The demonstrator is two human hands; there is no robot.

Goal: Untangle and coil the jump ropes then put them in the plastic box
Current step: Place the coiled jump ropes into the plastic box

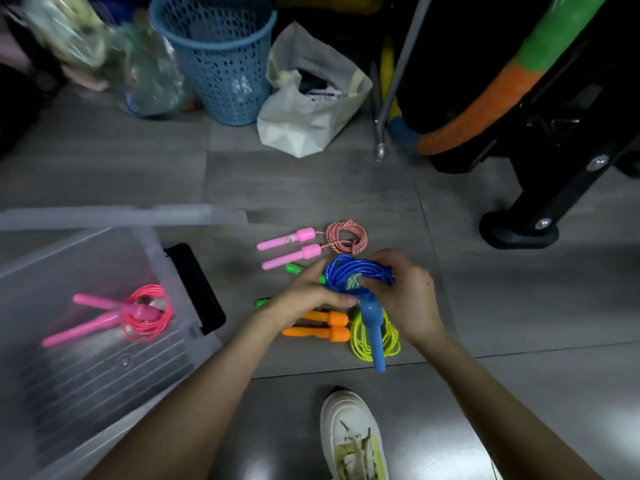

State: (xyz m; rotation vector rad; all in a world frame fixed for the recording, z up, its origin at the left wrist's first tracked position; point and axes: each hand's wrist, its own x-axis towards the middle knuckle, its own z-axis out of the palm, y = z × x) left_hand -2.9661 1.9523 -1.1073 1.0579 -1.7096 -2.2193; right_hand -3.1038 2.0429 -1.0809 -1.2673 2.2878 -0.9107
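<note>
Dim, cool indoor light, and the top of the frame sinks into shadow. The grey floor [311,188] carries a soft sheen low down by the shoe [349,434]. Blur smears the top-left corner, bags [69,36] there a haze, and the plastic box [104,216] streaks too. Sharper at centre, on the blue jump rope [341,271]; tile lines bow towards the edges

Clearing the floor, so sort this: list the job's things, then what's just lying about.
Job: blue jump rope, plastic box, pink jump rope inside it, red-white jump rope, yellow-green jump rope, green handles.
Lying about: blue mesh basket, white bag.
</note>
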